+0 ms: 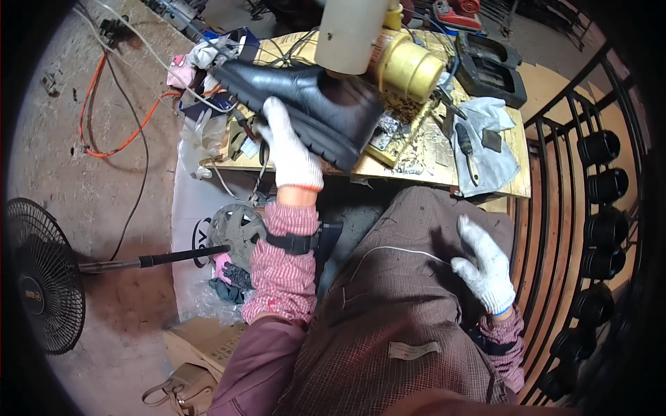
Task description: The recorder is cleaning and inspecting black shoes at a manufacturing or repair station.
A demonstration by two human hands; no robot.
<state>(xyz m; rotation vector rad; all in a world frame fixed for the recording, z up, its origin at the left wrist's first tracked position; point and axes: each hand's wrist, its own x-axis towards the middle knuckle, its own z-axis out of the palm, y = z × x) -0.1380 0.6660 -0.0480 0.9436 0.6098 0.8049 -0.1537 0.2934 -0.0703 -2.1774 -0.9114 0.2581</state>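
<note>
A black leather shoe [284, 93] with a thick ridged sole is held up over the workbench, toe to the left. My left hand [288, 145], in a white knit glove, grips it from below along the sole's edge. Above the shoe's heel end hangs a pale cylinder [352, 35], and just right of it is a yellow ribbed nozzle or duct [409, 66]. My right hand [483, 263], gloved in white too, rests over the brown apron [395, 305] on my lap. Its thumb stands apart from the fingers, and nothing is in it.
A tool with a dark handle [465, 142] lies on a grey cloth [489, 156] at the bench's right. Black metal racks [576, 132] carrying dark shoes line the right side. A floor fan [45, 277] stands left. Cables and an orange cord [84, 125] trail at upper left.
</note>
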